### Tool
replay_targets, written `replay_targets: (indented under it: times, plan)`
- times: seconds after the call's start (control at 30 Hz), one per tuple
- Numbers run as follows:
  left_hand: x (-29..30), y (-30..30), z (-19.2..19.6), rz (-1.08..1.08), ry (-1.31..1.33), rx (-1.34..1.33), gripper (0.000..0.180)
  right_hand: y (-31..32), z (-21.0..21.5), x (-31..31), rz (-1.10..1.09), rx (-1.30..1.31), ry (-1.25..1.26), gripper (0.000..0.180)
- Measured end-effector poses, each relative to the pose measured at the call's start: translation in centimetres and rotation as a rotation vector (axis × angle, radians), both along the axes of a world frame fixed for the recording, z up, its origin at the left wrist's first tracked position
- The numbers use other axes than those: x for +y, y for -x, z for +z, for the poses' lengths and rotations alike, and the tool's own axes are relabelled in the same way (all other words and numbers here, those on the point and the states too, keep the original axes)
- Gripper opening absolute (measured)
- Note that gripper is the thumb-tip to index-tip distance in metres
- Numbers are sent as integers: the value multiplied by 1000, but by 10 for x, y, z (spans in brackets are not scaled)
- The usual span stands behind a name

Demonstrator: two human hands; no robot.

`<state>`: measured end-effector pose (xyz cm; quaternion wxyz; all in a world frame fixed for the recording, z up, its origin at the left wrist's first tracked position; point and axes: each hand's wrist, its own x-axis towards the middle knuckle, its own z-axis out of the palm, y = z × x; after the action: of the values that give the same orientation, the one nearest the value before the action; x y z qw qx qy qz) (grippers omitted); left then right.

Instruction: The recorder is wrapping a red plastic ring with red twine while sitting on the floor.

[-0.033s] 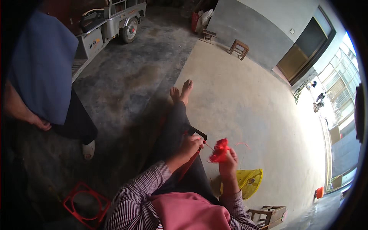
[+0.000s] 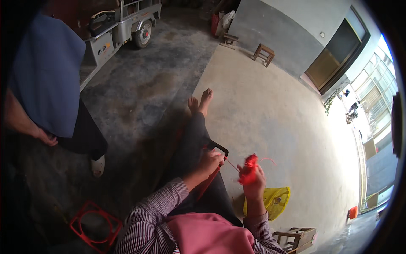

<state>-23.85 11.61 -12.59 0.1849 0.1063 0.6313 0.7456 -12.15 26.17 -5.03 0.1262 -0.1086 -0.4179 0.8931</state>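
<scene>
A concrete floor [image 2: 270, 110] fills most of the view, darker and stained on the left, paler on the right. A small cargo vehicle [image 2: 122, 25] is parked far left, clear of the open floor. A standing person in a blue top [image 2: 46, 72] is seen at the left edge, one hand hanging at the side. Two low wooden stools [image 2: 264, 53] are set far off against the grey wall, and another wooden stool [image 2: 298, 238] stands near right, beside the seated person.

The seated person's legs are stretched out along the floor, bare feet [image 2: 201, 101] pointing away, so that the lap serves as a work surface. A black frame-like object [image 2: 218, 148] rests on the thigh under the left hand (its exact kind cannot be told). A red wire frame [image 2: 95, 222] lies on the floor near left, within reach. A yellow bag [image 2: 272, 202] lies just to the right of the lap, below the right hand.

The left hand [image 2: 210, 161] is closed, pinching a thin red thread [image 2: 231, 164], which is drawn taut across to the right. The right hand [image 2: 253, 178] is closed around a bunch of red material [image 2: 249, 169], held raised above the lap so that the strand stays straight between the two hands.
</scene>
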Motion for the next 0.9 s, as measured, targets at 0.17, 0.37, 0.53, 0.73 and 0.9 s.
replay_targets:
  times: [0.17,0.37,0.53,0.73,0.9]
  plan:
    - [-13,5,-21,-180,106,-222,17,-34,10,19,-27,191,-709,26]
    - [15,20,-45,-324,113,-280,15,-83,-41,49,56,-266,-654,21]
    - [20,-5,-38,175,330,304,14,-74,-99,68,-218,-382,-138,30]
    - [13,-62,21,-110,247,720,30,-40,-87,44,161,-168,-171,45]
    - [18,-62,43,-309,145,291,26,-22,-80,21,147,-259,-33,49]
